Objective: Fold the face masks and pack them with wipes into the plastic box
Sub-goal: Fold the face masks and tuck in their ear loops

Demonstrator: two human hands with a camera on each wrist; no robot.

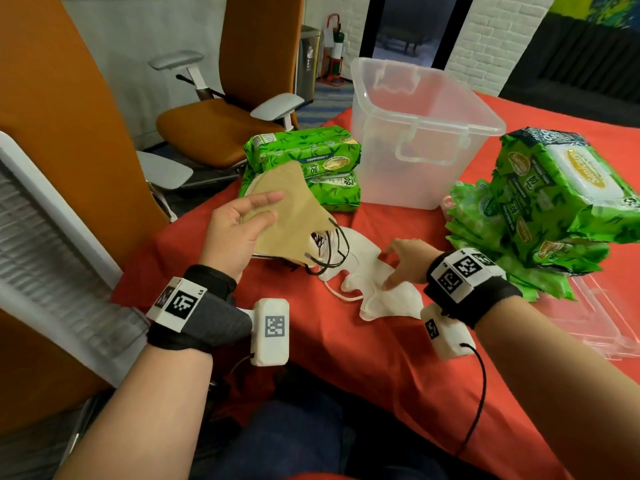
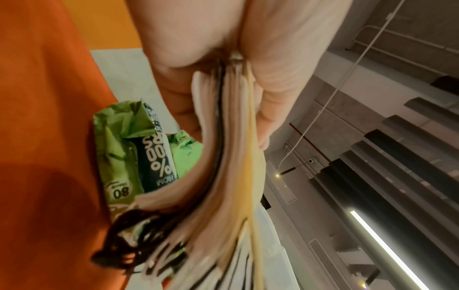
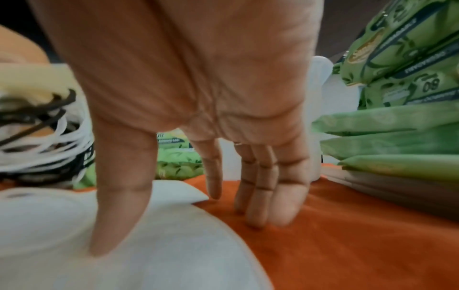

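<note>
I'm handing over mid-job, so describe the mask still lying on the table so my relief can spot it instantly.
On the red tablecloth, in front of the clear plastic box, lies a white mask under the right hand, whose thumb presses it. Unlike the stack of folded masks gripped by the left hand, it is loose, single and has pale ear loops.

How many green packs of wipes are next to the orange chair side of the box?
2, stacked left of the plastic box: a top pack resting on a bottom pack. The tan mask in the left hand hides part of them.
</note>
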